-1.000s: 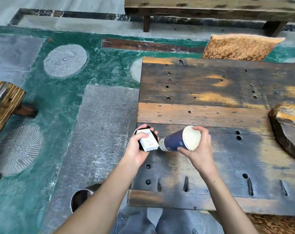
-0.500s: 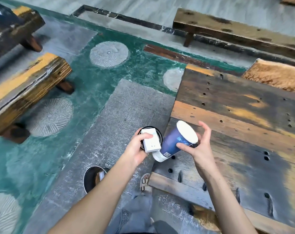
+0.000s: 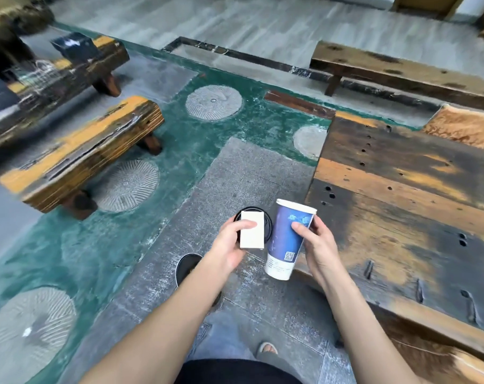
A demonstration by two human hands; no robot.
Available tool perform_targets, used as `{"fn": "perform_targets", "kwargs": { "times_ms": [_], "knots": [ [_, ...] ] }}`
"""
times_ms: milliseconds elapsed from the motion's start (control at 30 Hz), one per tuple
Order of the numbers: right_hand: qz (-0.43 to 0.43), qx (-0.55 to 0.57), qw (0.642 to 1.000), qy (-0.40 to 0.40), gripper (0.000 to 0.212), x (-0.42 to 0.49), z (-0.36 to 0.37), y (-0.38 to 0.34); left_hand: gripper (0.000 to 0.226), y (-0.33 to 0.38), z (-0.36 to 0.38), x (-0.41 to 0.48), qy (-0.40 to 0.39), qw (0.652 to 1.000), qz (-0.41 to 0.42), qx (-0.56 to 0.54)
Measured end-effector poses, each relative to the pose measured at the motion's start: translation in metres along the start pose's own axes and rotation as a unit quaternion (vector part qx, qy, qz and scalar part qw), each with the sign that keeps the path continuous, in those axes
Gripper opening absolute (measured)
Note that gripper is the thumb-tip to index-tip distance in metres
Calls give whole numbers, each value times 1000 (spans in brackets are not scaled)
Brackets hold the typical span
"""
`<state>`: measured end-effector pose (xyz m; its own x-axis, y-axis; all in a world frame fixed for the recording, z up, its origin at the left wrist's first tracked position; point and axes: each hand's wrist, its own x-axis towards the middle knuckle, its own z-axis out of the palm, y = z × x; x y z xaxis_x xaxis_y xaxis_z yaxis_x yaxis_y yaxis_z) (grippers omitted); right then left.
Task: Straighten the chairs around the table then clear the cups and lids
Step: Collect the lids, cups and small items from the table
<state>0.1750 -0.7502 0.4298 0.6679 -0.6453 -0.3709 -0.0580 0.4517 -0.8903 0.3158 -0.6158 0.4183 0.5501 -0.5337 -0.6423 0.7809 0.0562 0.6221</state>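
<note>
My right hand (image 3: 317, 245) holds a tall blue paper cup (image 3: 286, 239) upright, its white rim on top, just left of the wooden table (image 3: 401, 206). In my left hand (image 3: 231, 243) are a black lid (image 3: 267, 221) and a small white box (image 3: 252, 230) pressed on top of it by my thumb. Both hands hover over the grey stone floor beside the table's left edge. A cushioned chair (image 3: 462, 128) stands at the table's far side, and another cushion (image 3: 440, 358) shows at the near right.
A round black bin (image 3: 186, 266) sits on the floor below my left wrist. Low wooden benches (image 3: 83, 153) stand to the left, a long bench (image 3: 401, 70) at the back. My foot (image 3: 267, 349) is on the floor below.
The cup went from lying sideways over the table to upright and off its left edge. My view turned left, so the table slid right and the benches came into sight.
</note>
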Motion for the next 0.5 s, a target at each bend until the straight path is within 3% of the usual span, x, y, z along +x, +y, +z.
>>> {"fn": "perform_targets", "kwargs": {
  "times_ms": [233,500],
  "knots": [
    [42,-7,999,31,52,1,84,67,40,43,-93,11,16,999,-26,35],
    [92,-82,989,84,74,8,223,166,50,107,-253,60,63,992,-84,75]
  ]
}}
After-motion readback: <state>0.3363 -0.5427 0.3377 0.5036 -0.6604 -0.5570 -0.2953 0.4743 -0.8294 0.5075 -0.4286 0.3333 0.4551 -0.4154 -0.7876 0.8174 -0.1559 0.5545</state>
